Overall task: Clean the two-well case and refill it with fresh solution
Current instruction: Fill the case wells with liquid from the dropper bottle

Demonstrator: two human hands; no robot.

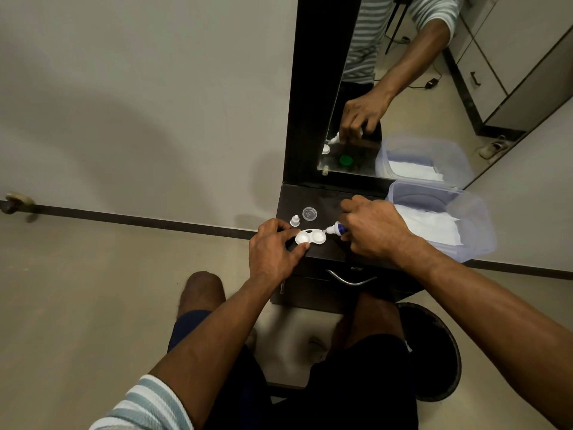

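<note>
My left hand (273, 246) is half-closed, thumb and fingertips pinching the left end of the white two-well case (310, 237), which lies flat near the front edge of the dark surface (328, 200). It looks like thin, light, rigid plastic that would skate or tip if nudged, so I judge the outer rim the right place to pin it. My right hand (372, 231) is closed around the small solution bottle (336, 228), soft enough to squeeze I'd guess, its nozzle tilted at the right well.
</note>
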